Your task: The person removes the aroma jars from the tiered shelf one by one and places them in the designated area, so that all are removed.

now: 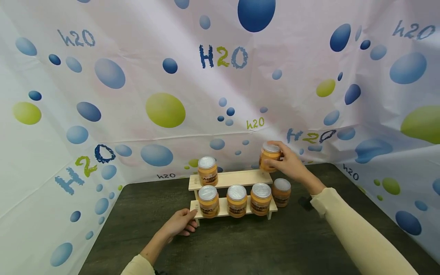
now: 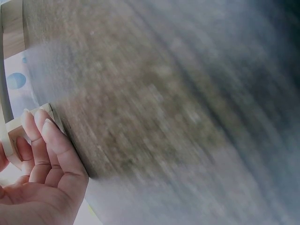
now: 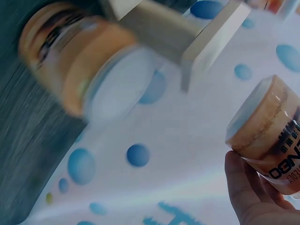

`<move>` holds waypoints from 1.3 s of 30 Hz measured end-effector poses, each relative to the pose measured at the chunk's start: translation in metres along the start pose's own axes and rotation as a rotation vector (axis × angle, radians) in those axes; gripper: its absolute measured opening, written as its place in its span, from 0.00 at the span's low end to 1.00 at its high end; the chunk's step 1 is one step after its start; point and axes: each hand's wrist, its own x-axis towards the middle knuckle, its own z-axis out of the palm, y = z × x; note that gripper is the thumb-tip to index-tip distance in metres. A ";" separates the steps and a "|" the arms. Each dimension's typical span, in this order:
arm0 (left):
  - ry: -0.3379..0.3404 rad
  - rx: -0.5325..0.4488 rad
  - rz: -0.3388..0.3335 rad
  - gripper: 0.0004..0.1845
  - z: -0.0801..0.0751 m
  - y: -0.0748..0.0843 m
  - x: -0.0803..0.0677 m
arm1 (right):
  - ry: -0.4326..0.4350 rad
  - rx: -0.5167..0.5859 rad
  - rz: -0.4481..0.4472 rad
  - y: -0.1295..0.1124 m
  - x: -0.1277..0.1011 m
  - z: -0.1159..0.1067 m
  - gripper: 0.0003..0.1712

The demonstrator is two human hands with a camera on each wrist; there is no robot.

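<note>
Right of centre in the head view, the right hand [image 1: 288, 162] has its grip closed round an orange jar [image 1: 270, 156] with a silver lid, held upright just above the right end of the wooden rack's [image 1: 237, 178] upper shelf. Whether the jar's base touches the shelf cannot be told. Lower left of centre, the left hand [image 1: 180, 223] grips the left end of the rack's lower shelf, fingers curled over the wood; the left wrist view confirms fingertips [image 2: 47, 129] on the edge.

One jar [image 1: 207, 170] stands at the upper shelf's left end. Three jars [image 1: 236, 200] line the lower shelf. A further jar [image 1: 282, 192] stands on the dark tabletop [image 1: 261, 244], just beside the rack's right end.

Judgement: the step in hand is seating the held jar on the upper shelf. Next move calls for a level set-down clear of the shelf's end, rack held steady.
</note>
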 end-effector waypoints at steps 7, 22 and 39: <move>0.008 -0.011 -0.011 0.27 -0.002 -0.001 -0.002 | 0.027 -0.070 0.022 0.017 -0.011 -0.020 0.40; 0.006 -0.011 -0.011 0.27 -0.002 -0.004 -0.004 | 0.127 -0.178 0.065 0.054 -0.033 -0.037 0.40; -0.003 -0.019 -0.002 0.27 0.001 -0.001 -0.002 | 0.246 -0.299 0.110 0.088 -0.055 -0.037 0.40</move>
